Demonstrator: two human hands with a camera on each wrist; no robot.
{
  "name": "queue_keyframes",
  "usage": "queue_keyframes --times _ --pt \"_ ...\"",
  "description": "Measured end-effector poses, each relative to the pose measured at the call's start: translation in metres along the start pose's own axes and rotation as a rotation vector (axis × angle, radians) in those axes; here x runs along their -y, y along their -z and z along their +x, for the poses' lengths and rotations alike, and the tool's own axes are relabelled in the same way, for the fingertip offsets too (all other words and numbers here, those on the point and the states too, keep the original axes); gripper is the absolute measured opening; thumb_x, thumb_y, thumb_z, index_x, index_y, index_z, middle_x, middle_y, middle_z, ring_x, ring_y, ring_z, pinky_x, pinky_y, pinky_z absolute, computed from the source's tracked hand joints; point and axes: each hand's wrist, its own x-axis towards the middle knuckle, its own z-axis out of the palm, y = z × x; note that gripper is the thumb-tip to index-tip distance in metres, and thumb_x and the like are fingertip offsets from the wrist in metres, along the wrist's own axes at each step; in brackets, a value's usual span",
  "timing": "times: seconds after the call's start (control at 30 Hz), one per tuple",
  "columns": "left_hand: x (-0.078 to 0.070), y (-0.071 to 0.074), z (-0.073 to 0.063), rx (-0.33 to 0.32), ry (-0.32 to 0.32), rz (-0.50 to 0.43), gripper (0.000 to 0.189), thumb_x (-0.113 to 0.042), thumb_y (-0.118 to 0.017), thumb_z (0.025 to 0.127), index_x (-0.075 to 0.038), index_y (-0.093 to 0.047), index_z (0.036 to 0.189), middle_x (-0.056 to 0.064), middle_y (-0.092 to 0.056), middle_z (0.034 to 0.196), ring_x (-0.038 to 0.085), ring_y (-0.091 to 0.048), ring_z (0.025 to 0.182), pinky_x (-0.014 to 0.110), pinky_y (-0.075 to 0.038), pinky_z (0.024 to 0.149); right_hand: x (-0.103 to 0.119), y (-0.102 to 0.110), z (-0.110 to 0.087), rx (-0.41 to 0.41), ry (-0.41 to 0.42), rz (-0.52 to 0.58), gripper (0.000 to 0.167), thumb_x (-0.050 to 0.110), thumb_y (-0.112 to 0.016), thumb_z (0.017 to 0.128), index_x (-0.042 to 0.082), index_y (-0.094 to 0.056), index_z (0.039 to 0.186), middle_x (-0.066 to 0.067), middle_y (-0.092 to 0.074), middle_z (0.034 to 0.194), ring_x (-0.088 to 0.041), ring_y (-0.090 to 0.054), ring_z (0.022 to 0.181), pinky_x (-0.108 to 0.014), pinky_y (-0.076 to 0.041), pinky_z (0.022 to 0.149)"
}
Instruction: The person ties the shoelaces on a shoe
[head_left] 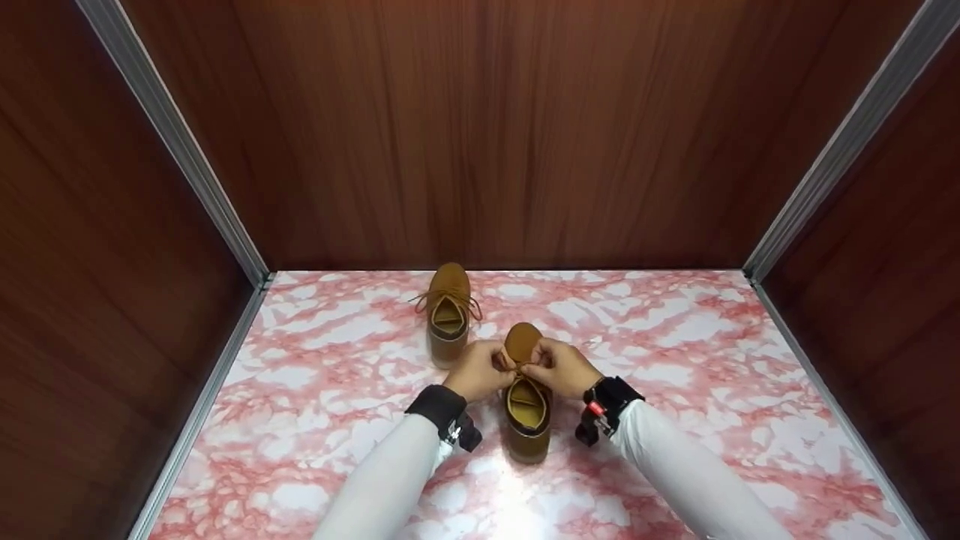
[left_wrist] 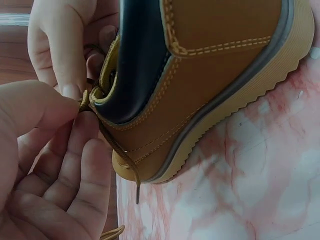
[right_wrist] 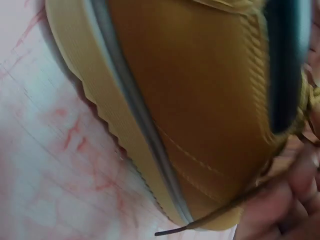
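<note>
A tan lace-up shoe (head_left: 528, 447) stands upright on the floor surface, toe pointing away, its dark padded collar (left_wrist: 140, 55) showing in the left wrist view. Over its lacing my two hands meet. The left hand (head_left: 477, 371) pinches the brown shoelace (left_wrist: 118, 150) between thumb and forefinger, and one lace end hangs down along the shoe's side. From the other side the right hand (head_left: 568, 370) pinches the lace as well, seen at the edge of the right wrist view with a loose end (right_wrist: 210, 218) trailing. Fingers hide most of the knot area.
A matching shoe (head_left: 450, 279) stands further back to the left, its lace tied in a bow. The surface (head_left: 675, 390) has a red and white marbled pattern. Dark wood panels (head_left: 480, 135) wall it in at the back and both sides, with metal corner strips (head_left: 180, 142).
</note>
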Motion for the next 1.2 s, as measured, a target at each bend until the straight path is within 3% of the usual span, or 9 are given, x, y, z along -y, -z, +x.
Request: queue_keyframes --times 0.17,0.33,0.57,0.7,0.87,0.97,1.1,1.2 --pt "0.000 -0.002 0.000 -0.005 0.016 0.004 0.008 0.000 -0.079 0.082 -0.003 -0.073 0.087 0.005 -0.071 0.080 0.006 -0.058 0.069 0.021 -0.051 0.066 -0.006 0.009 -0.003 0.094 -0.019 0.093 0.014 0.013 -0.075 0.091 0.006 -0.063 0.095 0.000 -0.063 0.083 -0.010 -0.058 0.074 -0.021 -0.050 0.062" --pt "0.000 -0.002 -0.001 -0.002 0.022 -0.001 0.009 -0.001 -0.078 0.082 -0.002 -0.072 0.089 0.005 -0.070 0.080 0.007 -0.058 0.070 0.022 -0.051 0.066 -0.010 0.011 -0.004 0.122 -0.012 0.141 0.011 0.008 -0.072 0.091 0.003 -0.065 0.098 -0.001 -0.065 0.085 -0.011 -0.061 0.076 -0.021 -0.052 0.063" --pt "-0.001 -0.002 -0.003 -0.003 -0.014 0.026 0.010 -0.002 -0.080 0.083 -0.004 -0.072 0.089 0.006 -0.072 0.084 0.004 -0.057 0.073 0.020 -0.050 0.069 -0.010 0.008 -0.005 0.061 -0.002 0.141 0.015 0.013 -0.076 0.095 0.005 -0.064 0.092 -0.005 -0.068 0.083 -0.010 -0.062 0.066 -0.022 -0.052 0.054" --pt "-0.002 -0.001 -0.005 0.037 -0.007 -0.017 0.014 0.004 -0.077 0.080 -0.004 -0.071 0.090 0.003 -0.071 0.081 0.005 -0.059 0.072 0.018 -0.049 0.067 -0.010 0.006 -0.005 0.015 0.014 0.123 0.020 0.017 -0.080 0.093 0.006 -0.064 0.087 -0.005 -0.068 0.083 -0.009 -0.062 0.064 -0.021 -0.051 0.053" --pt "-0.003 0.003 -0.007 0.079 0.030 -0.094 0.019 0.008 -0.067 0.081 -0.001 -0.068 0.098 0.010 -0.074 0.093 0.012 -0.065 0.083 0.020 -0.054 0.073 -0.009 0.005 -0.004 -0.018 0.034 0.079 0.024 0.020 -0.084 0.089 0.008 -0.064 0.085 -0.003 -0.068 0.084 -0.007 -0.060 0.069 -0.019 -0.050 0.060" --pt "-0.002 0.003 -0.006 0.054 0.037 -0.079 0.015 0.004 -0.065 0.087 -0.001 -0.067 0.101 0.013 -0.072 0.099 0.012 -0.063 0.087 0.023 -0.055 0.080 -0.009 0.005 -0.003 -0.035 0.038 0.066 0.025 0.023 -0.086 0.086 0.010 -0.065 0.083 -0.001 -0.067 0.084 -0.007 -0.059 0.070 -0.019 -0.048 0.063" --pt "0.001 0.004 -0.001 0.000 0.049 -0.007 0.005 -0.006 -0.066 0.096 -0.005 -0.069 0.100 0.008 -0.070 0.095 0.010 -0.061 0.084 0.024 -0.053 0.078 -0.008 0.004 -0.002 -0.049 0.041 0.054 0.027 0.025 -0.087 0.084 0.011 -0.065 0.081 0.000 -0.066 0.082 -0.007 -0.057 0.071 -0.020 -0.047 0.065" --pt "0.001 0.005 0.003 -0.009 0.053 0.036 0.008 -0.011 -0.066 0.100 -0.006 -0.072 0.099 0.006 -0.070 0.092 0.009 -0.059 0.082 0.024 -0.052 0.076 -0.008 0.003 -0.002 -0.055 0.043 0.044 0.027 0.026 -0.087 0.083 0.011 -0.064 0.080 0.002 -0.065 0.080 -0.007 -0.057 0.072 -0.020 -0.046 0.066"
